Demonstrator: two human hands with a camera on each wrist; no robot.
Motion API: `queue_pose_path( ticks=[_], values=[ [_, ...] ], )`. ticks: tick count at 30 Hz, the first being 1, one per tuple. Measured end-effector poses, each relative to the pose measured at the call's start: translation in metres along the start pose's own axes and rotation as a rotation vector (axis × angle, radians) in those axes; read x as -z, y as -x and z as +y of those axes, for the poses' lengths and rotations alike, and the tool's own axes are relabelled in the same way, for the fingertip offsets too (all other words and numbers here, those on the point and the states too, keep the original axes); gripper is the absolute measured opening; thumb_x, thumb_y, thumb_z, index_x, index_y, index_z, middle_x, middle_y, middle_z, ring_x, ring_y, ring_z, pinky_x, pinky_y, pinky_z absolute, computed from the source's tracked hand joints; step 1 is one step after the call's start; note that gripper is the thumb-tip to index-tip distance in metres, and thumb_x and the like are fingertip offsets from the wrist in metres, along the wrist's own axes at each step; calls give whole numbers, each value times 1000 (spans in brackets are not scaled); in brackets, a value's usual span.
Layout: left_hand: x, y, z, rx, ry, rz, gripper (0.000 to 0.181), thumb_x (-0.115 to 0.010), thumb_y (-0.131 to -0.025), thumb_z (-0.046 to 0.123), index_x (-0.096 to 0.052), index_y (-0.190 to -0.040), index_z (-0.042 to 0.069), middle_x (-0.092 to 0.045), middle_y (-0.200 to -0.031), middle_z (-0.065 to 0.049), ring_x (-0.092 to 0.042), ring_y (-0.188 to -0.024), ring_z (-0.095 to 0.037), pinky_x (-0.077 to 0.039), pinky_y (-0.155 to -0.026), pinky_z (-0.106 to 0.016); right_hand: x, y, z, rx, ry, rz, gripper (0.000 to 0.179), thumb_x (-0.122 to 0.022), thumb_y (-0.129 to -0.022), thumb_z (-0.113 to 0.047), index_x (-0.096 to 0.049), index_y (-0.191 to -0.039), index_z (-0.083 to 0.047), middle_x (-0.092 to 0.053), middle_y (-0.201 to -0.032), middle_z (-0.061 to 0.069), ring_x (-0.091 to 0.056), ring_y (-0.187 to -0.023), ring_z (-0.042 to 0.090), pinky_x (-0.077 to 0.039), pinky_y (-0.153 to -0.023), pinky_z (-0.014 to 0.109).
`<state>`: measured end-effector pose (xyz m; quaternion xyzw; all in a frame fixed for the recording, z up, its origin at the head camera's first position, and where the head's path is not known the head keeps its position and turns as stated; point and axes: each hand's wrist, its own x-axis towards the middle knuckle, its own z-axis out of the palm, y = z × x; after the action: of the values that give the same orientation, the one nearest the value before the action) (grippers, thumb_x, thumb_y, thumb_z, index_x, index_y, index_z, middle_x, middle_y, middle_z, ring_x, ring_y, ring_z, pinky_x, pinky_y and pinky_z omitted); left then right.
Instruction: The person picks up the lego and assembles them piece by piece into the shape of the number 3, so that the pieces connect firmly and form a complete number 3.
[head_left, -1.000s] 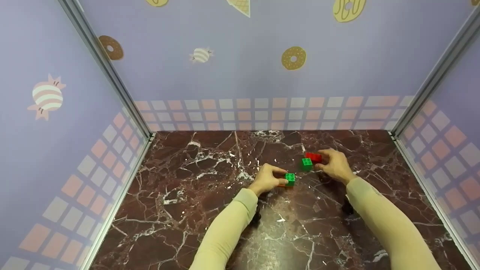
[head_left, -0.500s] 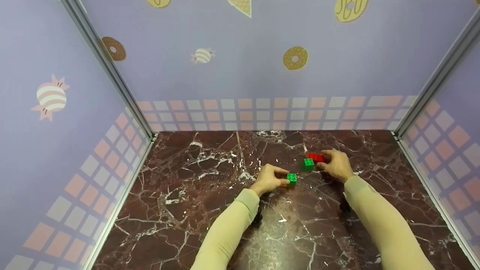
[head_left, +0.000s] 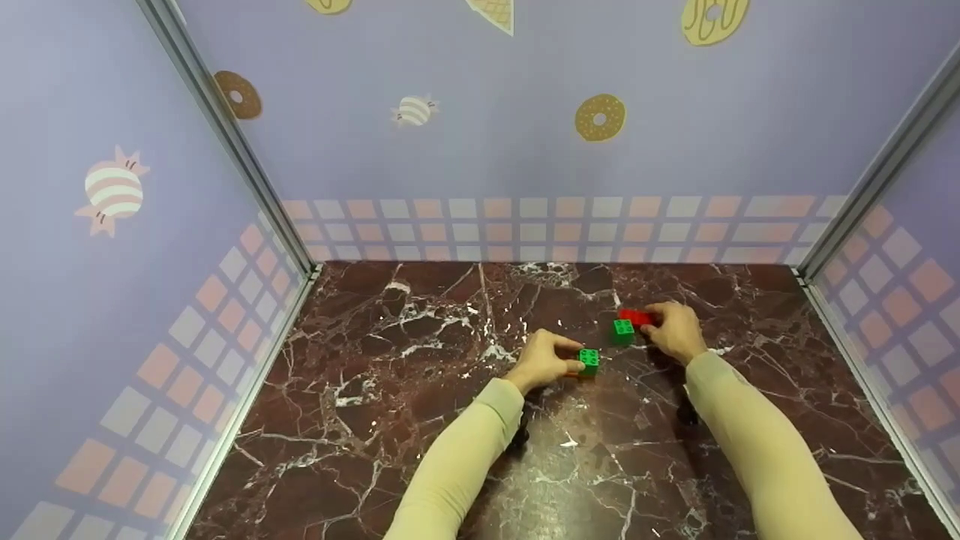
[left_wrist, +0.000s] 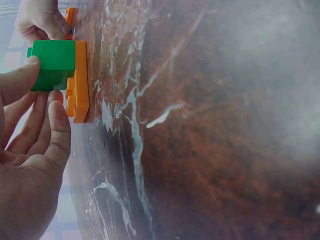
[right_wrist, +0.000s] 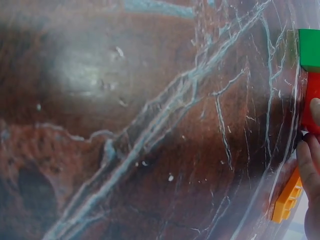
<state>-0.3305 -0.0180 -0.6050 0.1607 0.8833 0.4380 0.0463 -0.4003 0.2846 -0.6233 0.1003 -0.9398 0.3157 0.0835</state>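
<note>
Head view, I log: left hand point(head_left: 541, 361) pinching green cube point(head_left: 589, 361); its two o'clock, right hand point(head_left: 678, 333) pinching red block point(head_left: 634, 316); veined tabletop point(head_left: 409, 379).

At the right border, the person's right hand point(right_wrist: 311, 172) places its thumb against the red block point(right_wrist: 311, 85); the border crops both. The green block point(right_wrist: 311, 49) adjoins the upper end of the red block. The orange studded building brick point(right_wrist: 285, 202) lies slanted at lower right, partly hidden by the hand; finger contact cannot be determined. Elsewhere extends a red-brown marbled tabletop point(right_wrist: 165, 165) with pale branching veins and diffuse glare at upper left.
</note>
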Motion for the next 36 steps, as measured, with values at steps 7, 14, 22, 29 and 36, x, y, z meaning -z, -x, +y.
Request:
queue_pose_path(
  ticks=[7,14,22,29,36],
  values=[
    [-2,-1,0,-9,16,2,32,-92,-84,21,-84,-115,17,-81,-106,5,-72,-92,-4,-55,-86,-21,1,1,1,-2,15,1,39,-80,-90,-9,-74,-126,4,-73,-118,30,-67,-109,49,-52,-93,65],
    [-4,-1,0,0,0,8,33,-93,-82,23,-85,-114,17,-81,-106,6,-71,-93,-5,-55,-88,-21,1,3,2,5,18,0,37,-80,-91,-10,-75,-124,5,-72,-117,30,-66,-109,50,-51,-92,65],
    [-2,-3,3,0,8,-11,33,-92,-83,21,-85,-114,15,-81,-104,5,-72,-90,-4,-56,-85,-21,5,4,0,-13,6,-10,36,-80,-92,-11,-74,-123,6,-71,-120,31,-66,-112,51,-51,-97,65],
    [2,-5,6,11,-19,-19,34,-92,-83,20,-84,-115,12,-81,-104,5,-73,-91,-5,-56,-87,-22,9,3,-5,-5,5,14,36,-80,-92,-11,-75,-122,7,-73,-119,30,-67,-111,51,-51,-97,64],
    [2,-4,9,6,-53,-21,38,-91,-83,21,-82,-118,8,-81,-105,3,-73,-93,-7,-56,-88,-24,12,-1,-10,-2,-2,38,35,-79,-92,-12,-75,-121,6,-73,-119,29,-68,-110,50,-51,-96,64]
  ],
)
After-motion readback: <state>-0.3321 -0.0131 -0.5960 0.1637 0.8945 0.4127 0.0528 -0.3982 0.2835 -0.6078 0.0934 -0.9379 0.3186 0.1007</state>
